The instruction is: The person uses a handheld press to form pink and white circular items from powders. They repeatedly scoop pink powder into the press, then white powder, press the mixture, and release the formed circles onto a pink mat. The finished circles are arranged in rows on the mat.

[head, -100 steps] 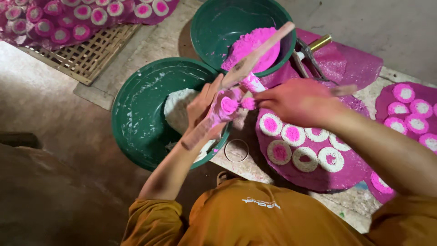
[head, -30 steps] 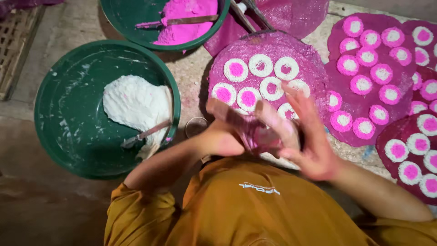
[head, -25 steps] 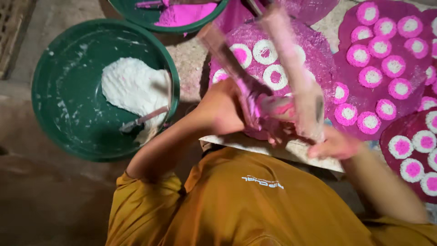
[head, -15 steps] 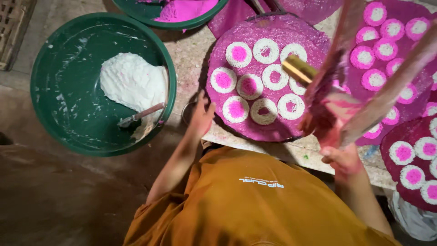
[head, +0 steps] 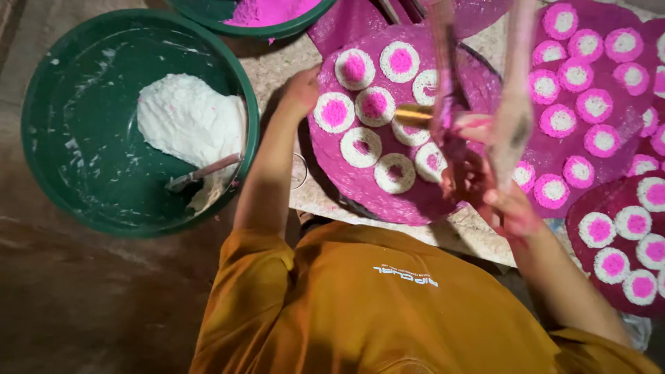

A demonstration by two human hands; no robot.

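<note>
My left hand (head: 303,88) curls over the left rim of a round purple mat (head: 332,163) that carries several white discs with pink centres (head: 360,147). My right hand (head: 500,201), stained pink, is at the mat's right side. It holds a long two-armed wooden press (head: 514,104) that points away from me and is blurred by motion. A small brass-coloured piece (head: 414,113) shows by the press over the mat.
A large green basin (head: 76,176) on the left holds white dough (head: 187,118) and a stick (head: 206,171). A second green basin with pink dough (head: 270,10) sits at the top. More purple mats (head: 623,97) filled with discs lie to the right.
My right hand has swung the press from over the mat's middle to its right side and lifted it. My left hand has let go of the press and moved to the mat's left rim.
</note>
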